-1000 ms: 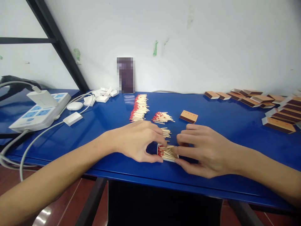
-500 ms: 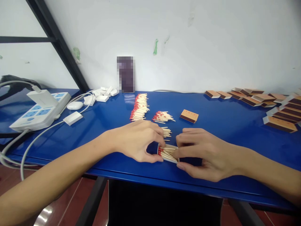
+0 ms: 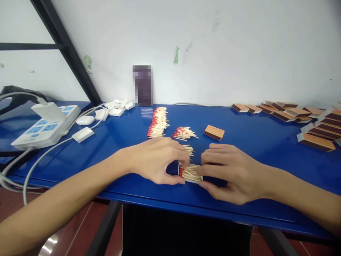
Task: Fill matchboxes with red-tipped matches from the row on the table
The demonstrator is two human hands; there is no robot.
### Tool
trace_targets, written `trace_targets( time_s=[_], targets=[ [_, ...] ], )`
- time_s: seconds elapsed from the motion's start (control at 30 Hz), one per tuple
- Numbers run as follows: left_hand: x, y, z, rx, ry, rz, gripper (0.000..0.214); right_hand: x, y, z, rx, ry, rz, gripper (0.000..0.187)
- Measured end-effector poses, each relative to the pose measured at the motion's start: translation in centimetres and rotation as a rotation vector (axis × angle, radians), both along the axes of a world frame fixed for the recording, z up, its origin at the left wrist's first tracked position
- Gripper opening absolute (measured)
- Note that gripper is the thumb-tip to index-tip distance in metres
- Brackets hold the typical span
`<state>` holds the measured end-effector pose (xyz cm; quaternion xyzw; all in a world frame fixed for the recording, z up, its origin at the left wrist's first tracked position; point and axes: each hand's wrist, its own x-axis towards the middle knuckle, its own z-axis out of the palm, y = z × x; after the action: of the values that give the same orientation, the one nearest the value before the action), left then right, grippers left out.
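A small white matchbox tray (image 3: 190, 174) filled with red-tipped matches lies near the front edge of the blue table (image 3: 261, 138). My left hand (image 3: 157, 160) pinches the tray's left end, thumb below and fingers curled over the top. My right hand (image 3: 231, 172) grips the tray's right end with its fingers bent onto the matches. Just behind the tray lie a few loose matches (image 3: 188, 149). Further back are a small heap of matches (image 3: 183, 133), a long row of matches (image 3: 158, 122) and one closed orange matchbox (image 3: 214, 132).
Several orange and brown matchboxes (image 3: 315, 124) are spread at the right rear. White empty trays (image 3: 117, 106), a white power strip (image 3: 44, 124) with cables and a small white case (image 3: 84, 120) sit at the left. A dark blurred object (image 3: 143, 85) leans on the wall.
Both hands stay on the tray. The right hand's fingers have shifted slightly over the matches; the tray has barely moved.
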<state>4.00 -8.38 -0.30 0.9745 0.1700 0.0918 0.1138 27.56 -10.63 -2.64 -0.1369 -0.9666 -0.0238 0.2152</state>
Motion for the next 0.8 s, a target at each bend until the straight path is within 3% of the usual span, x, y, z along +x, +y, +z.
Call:
trace_targets(
  time_s=[0.2, 0.57, 0.8],
  targets=[
    [-0.09, 0.11, -0.1, 0.016, 0.02, -0.028, 0.022, -0.14, -0.23, -0.18, -0.116, -0.014, 0.011, 0.01],
    [-0.2, 0.14, -0.09, -0.045, 0.02, -0.034, 0.021, -0.18, 0.07, -0.37, -0.099, -0.027, -0.02, 0.015],
    [-0.06, 0.05, -0.15, 0.039, -0.03, -0.012, 0.032, -0.07, -0.09, -0.34, -0.081, -0.002, -0.028, 0.014]
  ],
)
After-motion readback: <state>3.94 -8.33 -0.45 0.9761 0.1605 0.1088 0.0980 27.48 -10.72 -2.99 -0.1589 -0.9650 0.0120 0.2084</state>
